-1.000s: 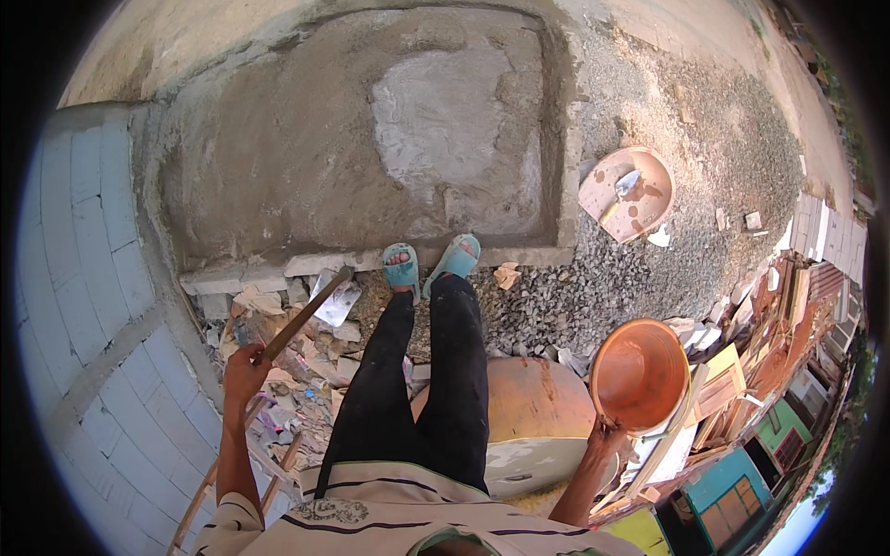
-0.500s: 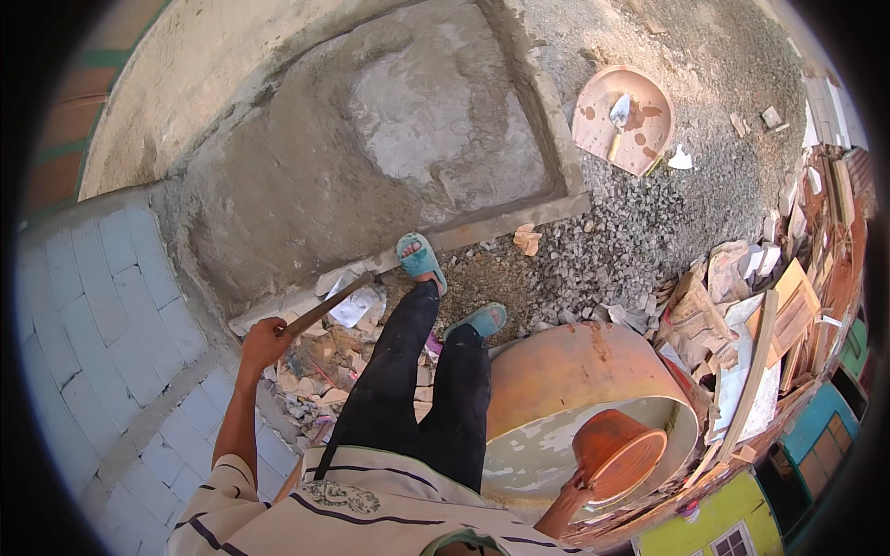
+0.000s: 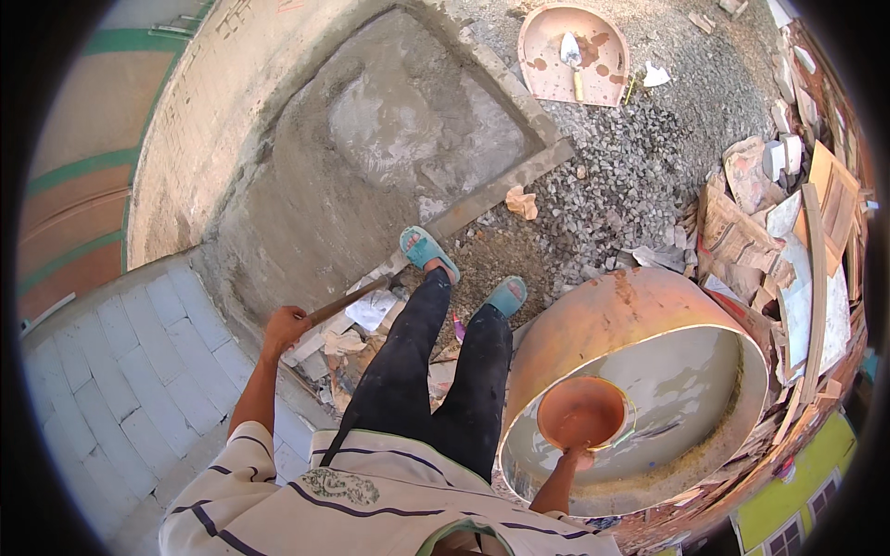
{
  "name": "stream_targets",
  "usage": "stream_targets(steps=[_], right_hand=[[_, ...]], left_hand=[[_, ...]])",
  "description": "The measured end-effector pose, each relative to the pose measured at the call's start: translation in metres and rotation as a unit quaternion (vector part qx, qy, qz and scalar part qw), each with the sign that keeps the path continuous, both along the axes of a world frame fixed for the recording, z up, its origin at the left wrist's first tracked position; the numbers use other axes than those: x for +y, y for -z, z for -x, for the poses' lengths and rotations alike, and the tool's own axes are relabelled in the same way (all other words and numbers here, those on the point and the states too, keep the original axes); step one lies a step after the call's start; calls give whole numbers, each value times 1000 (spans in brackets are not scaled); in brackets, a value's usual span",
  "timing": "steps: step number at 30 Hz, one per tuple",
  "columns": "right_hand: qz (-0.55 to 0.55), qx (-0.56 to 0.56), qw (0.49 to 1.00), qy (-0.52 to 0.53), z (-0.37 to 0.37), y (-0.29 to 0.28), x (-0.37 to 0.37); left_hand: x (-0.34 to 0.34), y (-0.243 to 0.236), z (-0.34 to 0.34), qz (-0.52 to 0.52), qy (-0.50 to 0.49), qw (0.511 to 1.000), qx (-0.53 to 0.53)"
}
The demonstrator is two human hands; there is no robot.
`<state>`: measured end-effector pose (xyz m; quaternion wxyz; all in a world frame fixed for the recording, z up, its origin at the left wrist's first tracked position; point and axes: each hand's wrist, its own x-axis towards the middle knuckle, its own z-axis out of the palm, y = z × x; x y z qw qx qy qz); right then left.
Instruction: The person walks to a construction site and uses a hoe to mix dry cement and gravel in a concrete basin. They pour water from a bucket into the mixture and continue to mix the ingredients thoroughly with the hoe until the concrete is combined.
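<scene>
My left hand (image 3: 287,326) is closed around the end of a narrow wooden stick (image 3: 352,300), which slants away past my legs toward the edge of the wet cement bed. In my right hand (image 3: 576,458) is the handle of an orange plastic dipper (image 3: 581,412). Its round opening faces up, low over the cloudy water (image 3: 672,394) in a large round orange tub (image 3: 612,306) beside my right leg. I cannot tell whether the dipper touches the water. The smoothed grey cement bed (image 3: 389,139) spreads out ahead, with a raised rim along its right and near sides.
A trowel (image 3: 573,63) lies on a pinkish, D-shaped tray (image 3: 542,65) upon the gravel (image 3: 626,176). Broken boards and debris (image 3: 742,222) are heaped at the right. Pale blockwork (image 3: 139,343) stands at the left. Rubble and crumpled paper (image 3: 371,310) lie near my feet.
My right hand has brought the dipper from a tilted position near the tub's rim to over the water, opening up. My left hand still grips the stick. The whole view has shifted.
</scene>
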<state>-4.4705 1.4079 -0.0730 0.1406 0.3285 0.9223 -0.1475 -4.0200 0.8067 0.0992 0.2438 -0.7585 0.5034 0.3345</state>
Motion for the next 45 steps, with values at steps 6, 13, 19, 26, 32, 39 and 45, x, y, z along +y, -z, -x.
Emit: stream_targets(steps=[6,13,19,26,32,39,45], right_hand=[[-207,-47,962,-169,-1,20,23],[-101,-63,987,-109,15,-1,26],[-8,-71,997,-18,18,-3,13],[42,-160,986,31,20,-20,-34],[82,-184,978,52,39,-30,-46],[118,-211,968,64,33,-40,-60],[109,-253,961,6,47,-59,-40]], left_hand=[[14,20,13,-20,8,1000,-8],[24,30,22,-2,0,1000,-3],[30,19,18,2,-18,1000,-4],[38,25,-29,28,20,999,-16],[34,9,3,2,-32,999,-21],[58,39,-31,50,21,998,-37],[64,37,10,23,-25,999,-30]])
